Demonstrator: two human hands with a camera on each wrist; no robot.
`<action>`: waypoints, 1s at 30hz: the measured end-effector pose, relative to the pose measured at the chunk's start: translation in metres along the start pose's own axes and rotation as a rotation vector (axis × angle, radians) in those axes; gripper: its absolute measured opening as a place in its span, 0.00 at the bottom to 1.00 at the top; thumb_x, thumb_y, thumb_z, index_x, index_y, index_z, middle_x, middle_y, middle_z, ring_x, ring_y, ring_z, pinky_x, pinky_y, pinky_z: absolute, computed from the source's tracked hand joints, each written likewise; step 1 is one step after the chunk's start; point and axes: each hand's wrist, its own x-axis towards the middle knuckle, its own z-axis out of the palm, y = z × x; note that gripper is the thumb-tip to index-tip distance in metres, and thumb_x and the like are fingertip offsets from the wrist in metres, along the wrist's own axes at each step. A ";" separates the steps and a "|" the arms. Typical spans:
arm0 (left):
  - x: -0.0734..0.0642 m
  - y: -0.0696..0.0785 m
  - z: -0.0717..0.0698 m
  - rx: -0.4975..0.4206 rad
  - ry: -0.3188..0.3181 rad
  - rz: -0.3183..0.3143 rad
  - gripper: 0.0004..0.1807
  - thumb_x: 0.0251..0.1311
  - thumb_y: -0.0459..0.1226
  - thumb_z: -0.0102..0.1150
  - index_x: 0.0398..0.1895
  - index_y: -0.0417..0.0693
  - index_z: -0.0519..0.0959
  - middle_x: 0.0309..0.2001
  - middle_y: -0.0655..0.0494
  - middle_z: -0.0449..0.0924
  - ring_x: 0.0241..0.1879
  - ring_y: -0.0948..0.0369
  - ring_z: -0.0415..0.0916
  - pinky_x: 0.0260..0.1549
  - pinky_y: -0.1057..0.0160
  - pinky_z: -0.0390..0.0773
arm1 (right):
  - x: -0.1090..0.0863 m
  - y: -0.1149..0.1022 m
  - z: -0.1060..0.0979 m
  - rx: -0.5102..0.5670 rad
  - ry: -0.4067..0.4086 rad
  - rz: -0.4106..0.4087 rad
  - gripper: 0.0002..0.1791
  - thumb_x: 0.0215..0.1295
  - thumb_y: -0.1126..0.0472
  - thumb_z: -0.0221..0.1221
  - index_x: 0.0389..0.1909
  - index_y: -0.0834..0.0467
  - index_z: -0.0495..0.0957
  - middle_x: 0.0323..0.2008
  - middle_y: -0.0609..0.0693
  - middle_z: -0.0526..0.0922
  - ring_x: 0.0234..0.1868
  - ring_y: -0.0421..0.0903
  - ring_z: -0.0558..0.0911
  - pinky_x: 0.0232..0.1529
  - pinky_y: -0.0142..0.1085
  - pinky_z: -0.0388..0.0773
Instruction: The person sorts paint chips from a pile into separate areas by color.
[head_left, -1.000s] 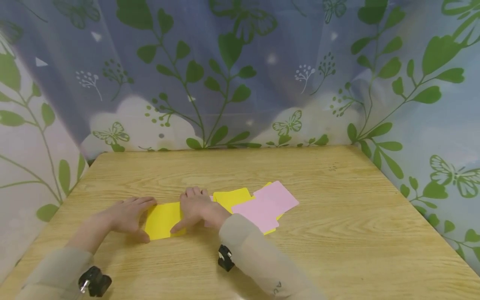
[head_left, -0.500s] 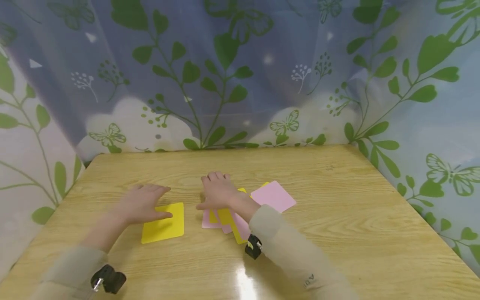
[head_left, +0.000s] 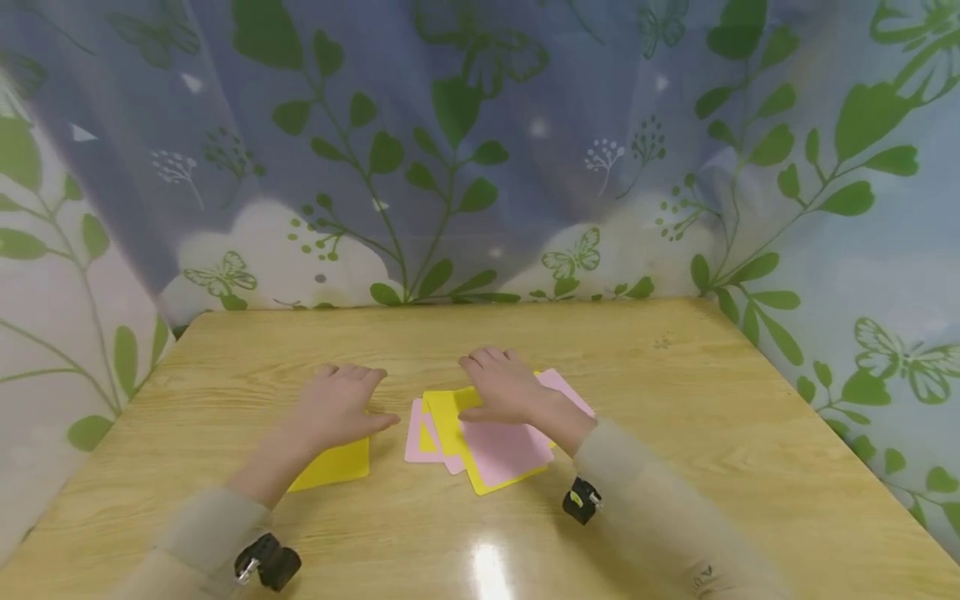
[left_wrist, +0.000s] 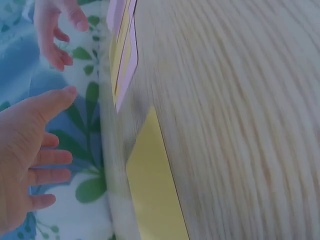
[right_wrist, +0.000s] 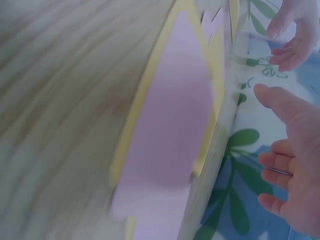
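My left hand [head_left: 341, 408] hovers over a single yellow card [head_left: 333, 467], fingers relaxed and thumb pointing right, holding nothing. In the left wrist view that yellow card [left_wrist: 156, 190] lies flat on the wood, below and apart from the hand. To the right, an overlapping spread of pink and yellow cards lies on the table; a pink card [head_left: 506, 454] shows on top of a yellow card [head_left: 446, 408]. Above this spread is my right hand [head_left: 510, 387], loosely extended with nothing in its grasp. The right wrist view shows a gap between its fingers and the pink card [right_wrist: 167, 120].
The wooden table [head_left: 675, 500] extends around the cards on all sides. A patterned curtain [head_left: 465, 167] with green leaves and butterflies hangs behind its far edge and along both sides. Black camera mounts [head_left: 267, 562] sit on the wrists.
The right hand has moved right, from beside the yellow card to over the spread. The left hand has left the yellow card's edge, rising and shifting right. The single yellow card stays put.
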 end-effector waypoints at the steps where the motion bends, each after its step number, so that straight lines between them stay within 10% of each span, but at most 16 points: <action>1: 0.001 0.003 0.002 -0.002 0.005 -0.001 0.38 0.49 0.57 0.62 0.56 0.39 0.72 0.52 0.44 0.76 0.53 0.44 0.70 0.54 0.42 0.63 | -0.004 0.004 0.002 -0.002 0.004 -0.006 0.45 0.55 0.37 0.58 0.66 0.62 0.60 0.62 0.56 0.64 0.64 0.54 0.61 0.61 0.50 0.57; 14: 0.022 0.041 0.014 0.006 -0.007 -0.022 0.39 0.49 0.60 0.60 0.57 0.41 0.71 0.54 0.47 0.74 0.55 0.47 0.68 0.54 0.45 0.63 | -0.048 0.051 0.011 0.069 0.018 -0.043 0.48 0.50 0.38 0.62 0.65 0.64 0.60 0.63 0.58 0.64 0.64 0.56 0.59 0.60 0.55 0.56; 30: 0.028 0.083 0.027 0.058 -0.099 0.140 0.46 0.46 0.68 0.54 0.58 0.40 0.71 0.54 0.49 0.74 0.55 0.51 0.67 0.56 0.50 0.62 | -0.065 0.056 0.021 0.069 -0.080 -0.171 0.53 0.38 0.36 0.68 0.64 0.61 0.62 0.61 0.55 0.65 0.62 0.54 0.62 0.58 0.54 0.61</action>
